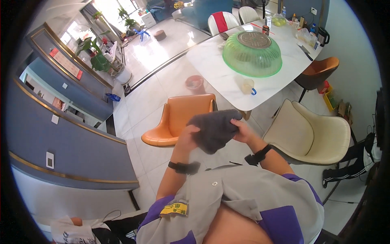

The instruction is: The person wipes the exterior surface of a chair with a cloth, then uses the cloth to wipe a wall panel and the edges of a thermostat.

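A dark grey cloth (214,131), folded into a thick pad, is held in front of my body between both hands. My left hand (190,137) grips its left side, with the thumb on top. At the opposite edge, my right hand (242,131) pinches the cloth between thumb and fingers. The fingers beneath the cloth are partly hidden. Just beyond the cloth stand an orange chair (190,113) and the near corner of a white marble-look table (219,73). A black band circles each wrist.
On the table are a green mesh food cover (251,58), a cup with a blue handle (247,86), a knife (304,52) and an electric kettle (323,36). A cream chair (307,134) stands at right. A pink bin (195,84) is on the floor. Someone sits at lower left.
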The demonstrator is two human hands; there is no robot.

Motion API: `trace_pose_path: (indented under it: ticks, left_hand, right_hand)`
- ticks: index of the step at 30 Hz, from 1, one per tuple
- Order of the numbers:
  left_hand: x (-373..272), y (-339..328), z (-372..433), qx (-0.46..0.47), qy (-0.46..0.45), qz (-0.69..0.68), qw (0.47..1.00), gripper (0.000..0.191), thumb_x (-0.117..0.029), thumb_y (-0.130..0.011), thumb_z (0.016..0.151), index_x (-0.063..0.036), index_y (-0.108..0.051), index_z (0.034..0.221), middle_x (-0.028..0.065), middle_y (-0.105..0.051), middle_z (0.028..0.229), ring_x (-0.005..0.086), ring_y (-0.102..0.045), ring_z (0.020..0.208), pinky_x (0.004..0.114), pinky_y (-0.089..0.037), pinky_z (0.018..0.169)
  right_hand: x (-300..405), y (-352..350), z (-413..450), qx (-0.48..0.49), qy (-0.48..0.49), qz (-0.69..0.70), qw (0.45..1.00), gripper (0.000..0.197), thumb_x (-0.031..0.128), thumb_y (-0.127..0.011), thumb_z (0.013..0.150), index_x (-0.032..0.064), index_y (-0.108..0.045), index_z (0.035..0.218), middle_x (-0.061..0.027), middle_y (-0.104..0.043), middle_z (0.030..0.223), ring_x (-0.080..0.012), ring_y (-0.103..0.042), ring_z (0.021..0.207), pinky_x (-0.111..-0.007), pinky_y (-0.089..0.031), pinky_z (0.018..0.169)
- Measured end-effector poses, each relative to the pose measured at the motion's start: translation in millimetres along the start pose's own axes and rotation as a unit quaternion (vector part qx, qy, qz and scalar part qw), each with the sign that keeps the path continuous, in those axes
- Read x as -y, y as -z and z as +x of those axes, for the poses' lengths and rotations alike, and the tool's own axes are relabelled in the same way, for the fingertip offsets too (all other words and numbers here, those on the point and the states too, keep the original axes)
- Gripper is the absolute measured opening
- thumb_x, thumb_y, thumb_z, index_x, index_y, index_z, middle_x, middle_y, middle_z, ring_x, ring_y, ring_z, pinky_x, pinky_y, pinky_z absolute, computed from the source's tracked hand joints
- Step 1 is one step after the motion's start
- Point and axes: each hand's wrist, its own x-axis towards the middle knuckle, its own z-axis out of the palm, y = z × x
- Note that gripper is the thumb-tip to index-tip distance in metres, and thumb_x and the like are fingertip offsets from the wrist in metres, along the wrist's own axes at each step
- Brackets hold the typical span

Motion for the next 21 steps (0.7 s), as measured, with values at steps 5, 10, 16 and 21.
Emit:
trace_pose_path:
  ticks: [5, 10, 16, 21]
  left_hand:
    - [-21, 26, -21, -0.009, 0.045, 0.072, 0.996, 0.047, -0.003, -0.047, 0.072, 0.006, -0.048, 0.118, 0.0153, -0.056, 0.115, 0.0281, -0.056, 0.104, 0.04, -0.045, 0.093]
    - [-41, 71, -54, -0.133, 0.107, 0.322, 0.931, 0.041, -0.005, -0.051, 0.08, 0.0057, -0.048, 0.119, 0.013, -0.056, 0.116, 0.0237, -0.057, 0.102, 0.037, -0.047, 0.089]
    - [-35, 140, -90, -0.078, 0.074, 0.321, 0.941, 0.036, -0.017, -0.053, 0.09, 0.0032, -0.049, 0.12, 0.0085, -0.056, 0.116, 0.0195, -0.057, 0.1, 0.034, -0.047, 0.089]
    - [-27, 164, -111, -0.167, 0.036, 0.258, 0.951, 0.026, -0.015, -0.057, 0.088, -0.0062, -0.055, 0.112, 0.0005, -0.059, 0.107, 0.012, -0.056, 0.095, 0.029, -0.046, 0.083]
  right_hand:
    - [0, -12, 1, -0.107, 0.083, -0.051, 0.989, 0.033, 0.016, -0.055, 0.086, 0.0019, -0.052, 0.116, -0.0104, -0.058, 0.113, -0.0241, -0.059, 0.1, -0.037, -0.048, 0.087]
    - [-21, -15, 8, -0.18, 0.177, 0.002, 0.968, 0.029, 0.015, -0.048, 0.086, 0.0034, -0.053, 0.112, -0.0094, -0.059, 0.107, -0.0219, -0.059, 0.095, -0.036, -0.048, 0.086]
    - [-46, -15, -7, -0.28, 0.199, -0.288, 0.894, 0.017, 0.016, -0.054, 0.084, 0.0063, -0.062, 0.096, -0.0022, -0.063, 0.089, -0.014, -0.059, 0.079, -0.028, -0.046, 0.073]
    - [-98, -18, 6, -0.339, 0.2, -0.432, 0.811, 0.015, 0.012, -0.056, 0.084, -0.001, -0.058, 0.09, -0.002, -0.059, 0.08, -0.0114, -0.054, 0.074, -0.025, -0.044, 0.069]
